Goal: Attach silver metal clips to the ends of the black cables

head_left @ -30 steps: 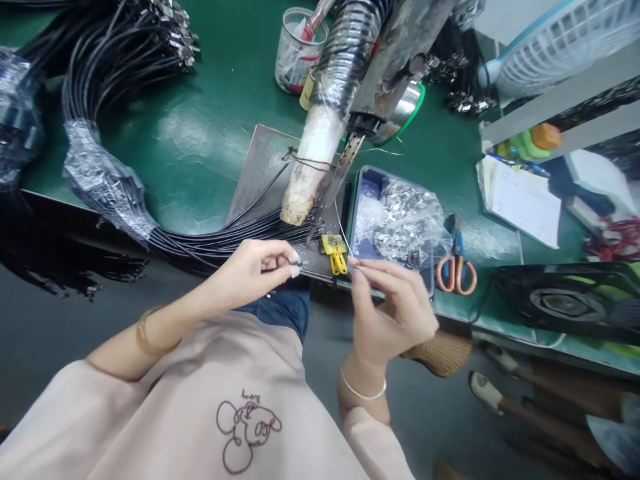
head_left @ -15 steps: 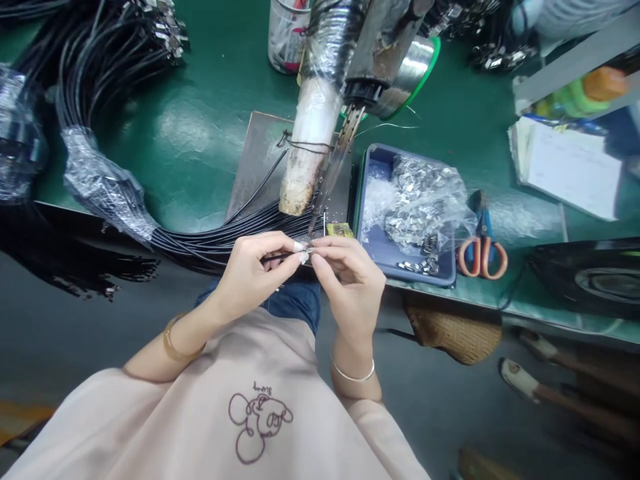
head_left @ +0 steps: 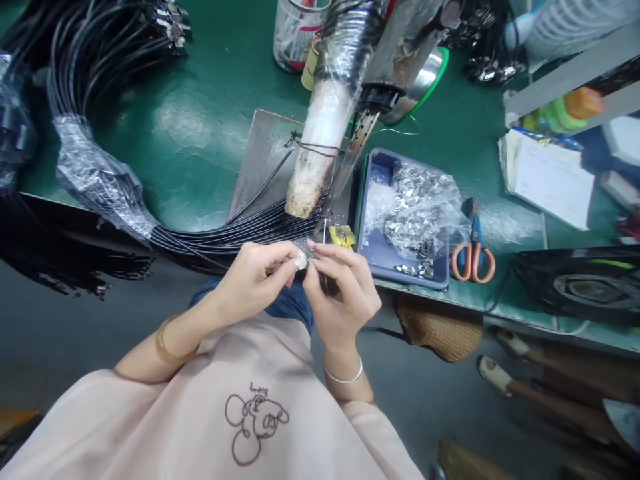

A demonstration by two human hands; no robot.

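My left hand (head_left: 265,273) is closed in a pinch, with white coverings on its fingertips. The black cable seen in it earlier is now mostly hidden by the fingers. My right hand (head_left: 345,287) faces it, thumb and fingers pinched at a small shiny metal connector (head_left: 310,259). The fingertips of both hands nearly touch, at the bench's front edge. Just above them points the thin tip of a soldering iron (head_left: 360,137), next to a white tube (head_left: 320,140) wrapped in clear film. A bundle of black cables (head_left: 210,241) runs left from under the tube.
On the right stands a blue tray (head_left: 405,275) with a plastic bag of metal connectors (head_left: 425,207). Orange-handled cutters (head_left: 473,257) lie beside it. A solder spool (head_left: 433,77), a cup (head_left: 297,40) and a notepad (head_left: 550,177) sit farther back. Film-wrapped cables (head_left: 100,167) hang over the left edge.
The view has shifted slightly. My hands have drawn a little down from the iron's tip, and my right fingers have changed their hold. The cable in my left hand shows less.
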